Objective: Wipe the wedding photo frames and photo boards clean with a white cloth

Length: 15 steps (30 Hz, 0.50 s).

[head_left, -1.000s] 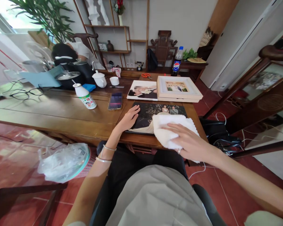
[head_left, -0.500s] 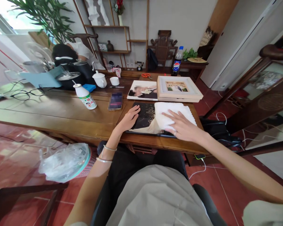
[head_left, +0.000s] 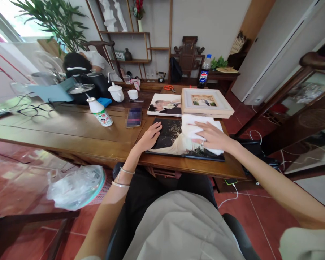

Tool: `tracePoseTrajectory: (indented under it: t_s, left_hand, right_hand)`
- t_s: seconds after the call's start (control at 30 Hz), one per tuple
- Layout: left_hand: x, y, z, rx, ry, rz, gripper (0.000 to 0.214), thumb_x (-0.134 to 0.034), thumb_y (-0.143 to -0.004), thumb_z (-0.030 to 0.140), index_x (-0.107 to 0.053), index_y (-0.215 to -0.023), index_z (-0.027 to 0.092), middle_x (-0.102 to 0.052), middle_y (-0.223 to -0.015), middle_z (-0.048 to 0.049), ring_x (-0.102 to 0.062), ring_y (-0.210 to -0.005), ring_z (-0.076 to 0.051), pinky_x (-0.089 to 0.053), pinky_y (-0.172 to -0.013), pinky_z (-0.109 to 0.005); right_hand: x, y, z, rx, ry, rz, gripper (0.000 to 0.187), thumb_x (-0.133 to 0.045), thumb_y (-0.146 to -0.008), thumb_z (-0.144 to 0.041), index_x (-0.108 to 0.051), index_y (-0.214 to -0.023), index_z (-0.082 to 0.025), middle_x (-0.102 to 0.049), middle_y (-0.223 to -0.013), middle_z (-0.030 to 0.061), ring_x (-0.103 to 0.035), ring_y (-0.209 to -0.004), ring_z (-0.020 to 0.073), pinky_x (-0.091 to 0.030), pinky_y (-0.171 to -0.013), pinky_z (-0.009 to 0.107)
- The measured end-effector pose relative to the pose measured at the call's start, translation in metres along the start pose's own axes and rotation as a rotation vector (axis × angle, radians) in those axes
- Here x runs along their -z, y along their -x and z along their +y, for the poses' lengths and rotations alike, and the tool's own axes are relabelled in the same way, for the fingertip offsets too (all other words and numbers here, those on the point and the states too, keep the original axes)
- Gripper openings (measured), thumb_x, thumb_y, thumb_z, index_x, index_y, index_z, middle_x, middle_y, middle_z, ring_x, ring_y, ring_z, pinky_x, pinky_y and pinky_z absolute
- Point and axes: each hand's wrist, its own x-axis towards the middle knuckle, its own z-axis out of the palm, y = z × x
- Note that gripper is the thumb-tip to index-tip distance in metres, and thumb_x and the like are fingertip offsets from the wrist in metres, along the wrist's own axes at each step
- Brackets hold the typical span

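Note:
A dark photo panel [head_left: 166, 131], printed with a pale flowing dress, lies flat at the table's front edge. My left hand [head_left: 149, 136] rests on its left edge, fingers stretched out and holding nothing. On the panel's right half, my right hand [head_left: 212, 136] presses down on a white cloth [head_left: 189, 126], which bunches up around the fingers. The cloth hides part of the print beneath. Just behind the panel are a smaller photo print [head_left: 165, 110] and a white framed picture [head_left: 185, 103] lying face up.
On the wooden table [head_left: 119, 144], left of the panel, are a phone [head_left: 134, 117], a white drink bottle [head_left: 100, 113] with a straw, and a teapot [head_left: 116, 93]. Orange-handled scissors [head_left: 168, 87] and a cola bottle [head_left: 204, 72] stand behind. A bagged basket [head_left: 76, 187] is on the floor.
My right hand and the white cloth have shifted; the cloth is more bunched, and the panel's lower right corner now shows. My left hand keeps its place on the panel.

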Motion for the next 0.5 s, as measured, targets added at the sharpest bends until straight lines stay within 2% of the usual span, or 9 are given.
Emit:
tracePoseTrajectory:
  t_s: [0.1, 0.2, 0.27, 0.4, 0.5]
  left_hand:
    - [0.000, 0.000, 0.000, -0.004, -0.004, -0.001, 0.045, -0.034, -0.092, 0.031, -0.051, -0.130, 0.016, -0.041, -0.145, -0.0100, -0.032, -0.137, -0.022, -0.024, -0.115, -0.044]
    - [-0.001, 0.000, 0.000, -0.014, -0.012, 0.007, 0.046, -0.033, -0.092, 0.032, -0.051, -0.130, 0.014, -0.041, -0.144, -0.0115, -0.033, -0.137, -0.021, -0.024, -0.115, -0.042]
    - [-0.001, 0.000, 0.001, -0.017, -0.014, 0.012, 0.046, -0.033, -0.092, 0.032, -0.051, -0.130, 0.012, -0.042, -0.144, -0.0127, -0.033, -0.136, -0.022, -0.025, -0.115, -0.041]
    - [-0.001, 0.001, 0.002, -0.013, -0.019, 0.013, 0.045, -0.034, -0.092, 0.032, -0.052, -0.129, 0.013, -0.042, -0.144, -0.0121, -0.034, -0.136, -0.022, -0.025, -0.115, -0.042]
    - [0.000, 0.001, 0.001, -0.011, -0.021, 0.013, 0.045, -0.033, -0.092, 0.031, -0.051, -0.130, 0.014, -0.042, -0.144, -0.0111, -0.034, -0.136, -0.022, -0.025, -0.115, -0.043]
  right_hand:
    - [-0.005, -0.016, 0.033, -0.069, -0.009, 0.009, 0.038, -0.043, -0.093, -0.043, -0.067, -0.111, -0.020, -0.046, -0.141, 0.0125, -0.034, -0.135, 0.0302, -0.025, -0.108, 0.057]
    - [-0.007, -0.016, 0.031, -0.094, -0.021, 0.016, 0.037, -0.040, -0.094, -0.039, -0.067, -0.113, -0.021, -0.042, -0.144, 0.0102, -0.032, -0.136, 0.0299, -0.025, -0.109, 0.057]
    - [-0.004, -0.005, 0.008, -0.041, -0.013, 0.011, 0.034, -0.041, -0.094, -0.035, -0.069, -0.109, -0.023, -0.040, -0.146, 0.0079, -0.029, -0.137, 0.0304, -0.024, -0.108, 0.058]
    - [0.002, 0.025, -0.062, 0.083, 0.010, -0.013, 0.026, -0.049, -0.089, -0.025, -0.071, -0.101, -0.025, -0.033, -0.150, 0.0034, -0.024, -0.139, 0.0328, -0.021, -0.109, 0.059]
    - [0.003, 0.037, -0.101, 0.112, 0.020, -0.041, 0.027, -0.051, -0.087, -0.027, -0.069, -0.107, -0.023, -0.029, -0.152, 0.0064, -0.020, -0.139, 0.0362, -0.019, -0.108, 0.062]
